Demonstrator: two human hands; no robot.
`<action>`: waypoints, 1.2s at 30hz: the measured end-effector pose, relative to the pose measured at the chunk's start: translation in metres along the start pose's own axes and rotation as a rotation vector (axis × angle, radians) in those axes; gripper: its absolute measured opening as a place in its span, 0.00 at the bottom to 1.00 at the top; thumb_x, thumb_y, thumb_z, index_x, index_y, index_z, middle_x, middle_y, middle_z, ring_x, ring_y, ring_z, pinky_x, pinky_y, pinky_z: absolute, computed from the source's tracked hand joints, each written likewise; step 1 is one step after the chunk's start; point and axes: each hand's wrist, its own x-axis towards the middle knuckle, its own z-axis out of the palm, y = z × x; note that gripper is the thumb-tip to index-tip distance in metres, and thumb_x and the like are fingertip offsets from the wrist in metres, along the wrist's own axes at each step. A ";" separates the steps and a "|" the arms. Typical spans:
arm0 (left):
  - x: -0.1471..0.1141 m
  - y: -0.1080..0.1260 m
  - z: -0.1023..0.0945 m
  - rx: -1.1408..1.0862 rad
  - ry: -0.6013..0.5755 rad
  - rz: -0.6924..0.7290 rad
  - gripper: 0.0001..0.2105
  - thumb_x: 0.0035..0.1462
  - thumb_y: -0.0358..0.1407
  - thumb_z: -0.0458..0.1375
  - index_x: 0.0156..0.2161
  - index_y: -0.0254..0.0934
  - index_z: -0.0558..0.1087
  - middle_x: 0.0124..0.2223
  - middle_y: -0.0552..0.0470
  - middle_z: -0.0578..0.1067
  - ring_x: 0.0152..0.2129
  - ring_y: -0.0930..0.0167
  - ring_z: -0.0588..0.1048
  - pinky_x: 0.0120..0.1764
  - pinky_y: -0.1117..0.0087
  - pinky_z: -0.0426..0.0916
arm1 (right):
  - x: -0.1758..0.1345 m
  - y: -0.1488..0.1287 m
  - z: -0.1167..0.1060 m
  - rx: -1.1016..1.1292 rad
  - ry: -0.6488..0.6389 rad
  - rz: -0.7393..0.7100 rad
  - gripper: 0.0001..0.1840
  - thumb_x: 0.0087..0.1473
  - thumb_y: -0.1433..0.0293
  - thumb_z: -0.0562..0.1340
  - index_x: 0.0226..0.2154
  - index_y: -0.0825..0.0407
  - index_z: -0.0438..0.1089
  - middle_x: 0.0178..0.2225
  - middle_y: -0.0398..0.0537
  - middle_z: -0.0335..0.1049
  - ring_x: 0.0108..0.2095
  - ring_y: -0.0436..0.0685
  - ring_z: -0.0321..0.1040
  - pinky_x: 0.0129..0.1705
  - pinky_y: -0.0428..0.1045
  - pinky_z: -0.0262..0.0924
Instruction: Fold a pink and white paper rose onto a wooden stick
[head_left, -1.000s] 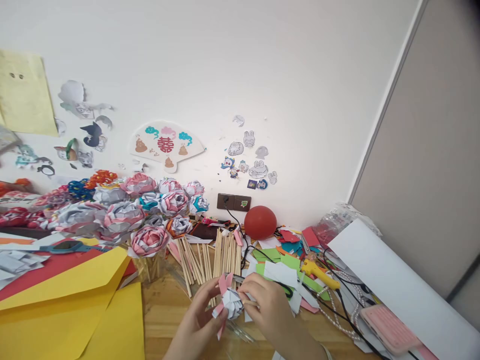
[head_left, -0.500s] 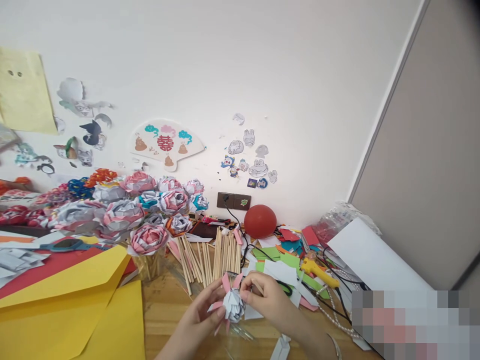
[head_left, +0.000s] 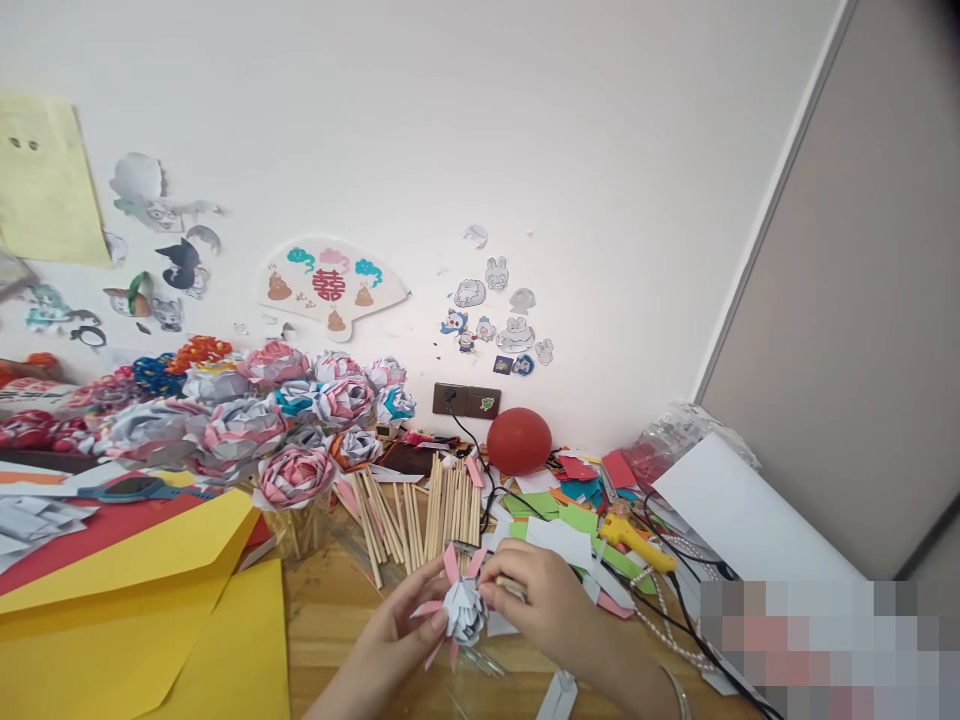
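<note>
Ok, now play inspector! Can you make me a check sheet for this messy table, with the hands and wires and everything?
Surface: wooden table, much of it covered.
Things in hand: a white-and-pink paper flower and a pale stick.
Clutter: wooden sticks, paper scraps, a red balloon, a yellow glue gun, yellow paper.
Grip: left hand holds the flower; right hand holds the stick beside it. The stick's tip is hidden.
Cables: one black cable hangs from the wall socket; another leaves the glue gun.
Surroundings: white wall with a fan-shaped sign and cutouts; lower right corner pixelated, can't tell.
</note>
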 end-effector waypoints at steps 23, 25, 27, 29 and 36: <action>-0.001 -0.001 0.000 -0.095 -0.068 0.008 0.18 0.42 0.37 0.66 0.41 0.43 0.70 0.38 0.51 0.74 0.27 0.73 0.71 0.29 0.76 0.62 | -0.002 -0.015 0.000 0.016 0.098 0.010 0.09 0.43 0.78 0.59 0.29 0.50 0.67 0.26 0.40 0.63 0.28 0.50 0.62 0.30 0.43 0.53; -0.003 0.003 0.004 -0.035 -0.061 -0.001 0.18 0.41 0.39 0.66 0.40 0.42 0.71 0.36 0.51 0.74 0.26 0.73 0.70 0.27 0.76 0.61 | -0.004 -0.015 0.001 -0.030 0.075 -0.015 0.06 0.45 0.76 0.60 0.30 0.50 0.68 0.28 0.41 0.64 0.27 0.50 0.62 0.29 0.43 0.52; -0.004 0.006 0.006 0.010 -0.062 0.013 0.18 0.39 0.40 0.67 0.38 0.42 0.72 0.35 0.51 0.75 0.26 0.72 0.70 0.27 0.76 0.60 | -0.005 -0.015 0.001 -0.051 0.051 -0.013 0.04 0.46 0.73 0.62 0.29 0.50 0.68 0.28 0.41 0.65 0.26 0.50 0.62 0.28 0.43 0.52; -0.005 0.008 0.007 0.044 -0.068 0.037 0.17 0.38 0.39 0.67 0.37 0.41 0.72 0.34 0.52 0.75 0.26 0.72 0.69 0.27 0.76 0.60 | -0.005 -0.014 0.001 -0.046 0.026 0.004 0.03 0.46 0.72 0.63 0.28 0.49 0.68 0.29 0.41 0.65 0.27 0.50 0.63 0.27 0.43 0.51; -0.006 0.005 0.005 0.056 -0.089 0.025 0.19 0.39 0.38 0.67 0.39 0.41 0.72 0.36 0.50 0.75 0.31 0.69 0.71 0.31 0.73 0.61 | -0.002 -0.009 0.002 -0.045 0.006 -0.004 0.04 0.51 0.73 0.58 0.27 0.50 0.65 0.28 0.40 0.65 0.26 0.48 0.60 0.27 0.43 0.50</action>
